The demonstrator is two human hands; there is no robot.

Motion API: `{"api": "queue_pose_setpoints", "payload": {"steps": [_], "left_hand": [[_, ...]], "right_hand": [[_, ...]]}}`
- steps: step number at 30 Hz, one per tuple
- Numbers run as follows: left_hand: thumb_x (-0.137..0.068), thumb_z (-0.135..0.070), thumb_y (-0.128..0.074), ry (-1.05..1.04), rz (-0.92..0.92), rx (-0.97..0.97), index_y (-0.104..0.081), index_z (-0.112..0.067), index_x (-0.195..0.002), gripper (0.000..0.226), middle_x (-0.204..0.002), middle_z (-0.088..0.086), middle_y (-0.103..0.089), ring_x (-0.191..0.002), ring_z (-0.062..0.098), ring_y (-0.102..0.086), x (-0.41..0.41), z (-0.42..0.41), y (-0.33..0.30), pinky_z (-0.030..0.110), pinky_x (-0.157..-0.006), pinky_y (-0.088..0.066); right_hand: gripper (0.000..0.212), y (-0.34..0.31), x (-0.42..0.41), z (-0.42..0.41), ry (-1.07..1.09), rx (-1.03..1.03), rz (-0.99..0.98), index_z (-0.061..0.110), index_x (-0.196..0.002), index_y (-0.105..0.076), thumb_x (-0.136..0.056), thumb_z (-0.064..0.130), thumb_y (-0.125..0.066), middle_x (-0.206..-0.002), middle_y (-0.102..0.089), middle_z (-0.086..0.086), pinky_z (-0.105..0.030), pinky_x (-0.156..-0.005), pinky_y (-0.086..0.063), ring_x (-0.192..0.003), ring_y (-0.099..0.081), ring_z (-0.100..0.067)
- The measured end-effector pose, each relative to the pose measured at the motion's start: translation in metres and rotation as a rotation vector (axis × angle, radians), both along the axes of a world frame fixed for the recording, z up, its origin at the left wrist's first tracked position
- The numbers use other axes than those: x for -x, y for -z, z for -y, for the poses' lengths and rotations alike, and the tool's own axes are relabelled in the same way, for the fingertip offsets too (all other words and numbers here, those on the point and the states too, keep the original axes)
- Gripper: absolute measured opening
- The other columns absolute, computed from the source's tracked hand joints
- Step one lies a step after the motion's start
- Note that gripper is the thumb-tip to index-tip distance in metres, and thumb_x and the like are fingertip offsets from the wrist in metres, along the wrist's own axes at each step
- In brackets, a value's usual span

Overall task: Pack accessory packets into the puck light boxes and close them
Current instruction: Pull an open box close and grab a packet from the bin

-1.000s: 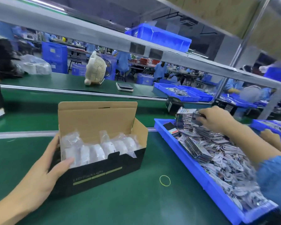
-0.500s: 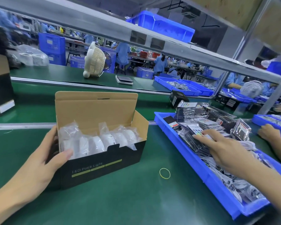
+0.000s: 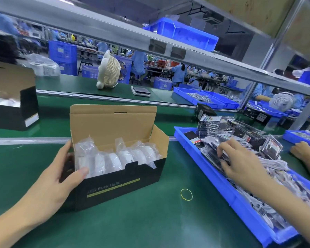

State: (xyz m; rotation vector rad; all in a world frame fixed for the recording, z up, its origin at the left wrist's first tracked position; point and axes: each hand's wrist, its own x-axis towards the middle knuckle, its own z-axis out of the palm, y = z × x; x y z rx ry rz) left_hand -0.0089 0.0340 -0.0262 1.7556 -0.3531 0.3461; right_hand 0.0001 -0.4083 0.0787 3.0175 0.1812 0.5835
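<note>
An open black puck light box (image 3: 118, 188) stands on the green mat, its brown lid flap upright. Inside is a row of several white puck lights (image 3: 118, 158) in clear bags. My left hand (image 3: 57, 176) grips the box's left end, thumb hooked over the front wall. To the right, a long blue tray (image 3: 227, 192) holds a heap of accessory packets (image 3: 213, 127) and white cables. My right hand (image 3: 240, 161) lies on that heap with fingers curled onto a dark packet near the tray's left wall.
Another open box (image 3: 11, 108) stands on the conveyor at far left. A yellow rubber band (image 3: 186, 194) lies on the mat between box and tray. Another person's hand (image 3: 302, 151) reaches in at right. A fan (image 3: 108, 72) and scale (image 3: 140, 91) stand behind.
My right hand has come down from the far stack of packets to the near left part of the heap and curled its fingers there. The left hand and box stay put.
</note>
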Motion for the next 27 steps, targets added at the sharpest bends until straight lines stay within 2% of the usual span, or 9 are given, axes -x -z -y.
{"api": "queue_pose_setpoints", "payload": {"steps": [2, 5, 7, 9, 12, 16, 19, 23, 27], "left_hand": [[-0.073, -0.072, -0.062, 0.004, -0.011, 0.016, -0.039, -0.062, -0.141, 0.072, -0.133, -0.032, -0.060, -0.118, -0.014, -0.057, 0.004, 0.004, -0.005, 0.029, -0.091, -0.044], [-0.073, -0.064, -0.061, 0.029, -0.014, 0.040, -0.041, -0.069, -0.133, 0.064, -0.131, -0.033, -0.061, -0.118, -0.013, -0.057, 0.009, 0.009, -0.013, 0.022, -0.094, -0.045], [-0.073, -0.064, -0.059, 0.040, -0.018, 0.047, -0.039, -0.074, -0.129, 0.061, -0.132, -0.037, -0.058, -0.119, -0.015, -0.056, 0.010, 0.012, -0.017, 0.023, -0.095, -0.043], [-0.073, -0.064, -0.058, 0.054, -0.019, 0.048, -0.035, -0.080, -0.127, 0.061, -0.135, -0.042, -0.052, -0.122, -0.019, -0.050, 0.011, 0.013, -0.019, 0.020, -0.095, -0.040], [-0.077, -0.062, -0.058, 0.104, -0.008, 0.036, -0.027, -0.080, -0.134, 0.067, -0.143, -0.046, -0.041, -0.131, -0.022, -0.039, 0.012, 0.013, -0.020, 0.019, -0.098, -0.037], [-0.078, -0.050, -0.057, 0.137, 0.037, 0.067, -0.031, -0.072, -0.141, 0.071, -0.148, -0.041, -0.041, -0.135, -0.018, -0.037, 0.012, 0.005, -0.016, 0.014, -0.105, -0.037], [-0.078, -0.043, -0.055, 0.141, 0.047, 0.092, -0.035, -0.067, -0.143, 0.072, -0.152, -0.032, -0.042, -0.141, -0.008, -0.038, 0.008, -0.005, -0.016, 0.035, -0.108, -0.035], [-0.083, -0.044, -0.051, 0.137, 0.064, 0.015, -0.030, -0.076, -0.137, 0.066, -0.148, -0.042, -0.039, -0.137, -0.017, -0.036, 0.010, -0.005, -0.021, 0.004, -0.101, -0.035], [-0.084, -0.045, -0.051, 0.126, 0.046, -0.002, -0.028, -0.077, -0.137, 0.065, -0.148, -0.043, -0.037, -0.137, -0.018, -0.034, 0.010, -0.005, -0.023, -0.002, -0.098, -0.031]], "right_hand": [[0.023, 0.004, 0.006, -0.006, 0.014, 0.009, 0.114, 0.020, -0.093, -0.047, -0.081, 0.007, -0.061, -0.096, -0.052, -0.001, -0.041, -0.055, -0.048, -0.059, -0.054, -0.033], [0.032, -0.010, 0.008, -0.014, 0.025, -0.017, 0.212, 0.016, -0.105, -0.050, -0.080, 0.000, -0.063, -0.099, -0.069, -0.002, -0.039, -0.062, -0.051, -0.074, -0.066, -0.034], [0.046, -0.032, 0.010, -0.031, -0.142, -0.166, 0.230, 0.020, -0.113, -0.055, -0.077, -0.002, -0.073, -0.100, -0.072, 0.012, -0.035, -0.072, -0.051, -0.088, -0.071, -0.024], [0.041, -0.058, 0.013, -0.069, -0.415, -0.435, 0.125, 0.037, -0.107, -0.063, -0.077, 0.015, -0.081, -0.096, -0.071, 0.025, -0.018, -0.079, -0.050, -0.088, -0.070, -0.006], [0.027, -0.073, 0.000, -0.146, -0.741, -0.675, -0.092, 0.032, -0.094, -0.070, -0.073, 0.022, -0.083, -0.088, -0.072, 0.019, -0.008, -0.072, -0.047, -0.078, -0.066, 0.003], [0.027, -0.050, -0.041, -0.237, -0.727, -0.493, -0.301, 0.017, -0.089, -0.071, -0.068, 0.015, -0.088, -0.077, -0.067, 0.013, -0.010, -0.066, -0.040, -0.069, -0.057, 0.005], [0.031, -0.032, -0.056, -0.262, -0.696, -0.406, -0.346, 0.017, -0.087, -0.069, -0.066, 0.024, -0.089, -0.082, -0.068, 0.008, -0.014, -0.067, -0.038, -0.075, -0.057, -0.008], [0.022, -0.034, -0.058, -0.261, -0.775, -0.321, -0.401, 0.016, -0.085, -0.067, -0.074, 0.022, -0.084, -0.076, -0.068, 0.009, -0.023, -0.067, -0.047, -0.070, -0.059, -0.009], [0.011, -0.040, -0.056, -0.261, -0.798, -0.370, -0.450, 0.014, -0.091, -0.071, -0.083, 0.018, -0.076, -0.078, -0.073, 0.003, -0.031, -0.076, -0.054, -0.073, -0.068, -0.012]]}}
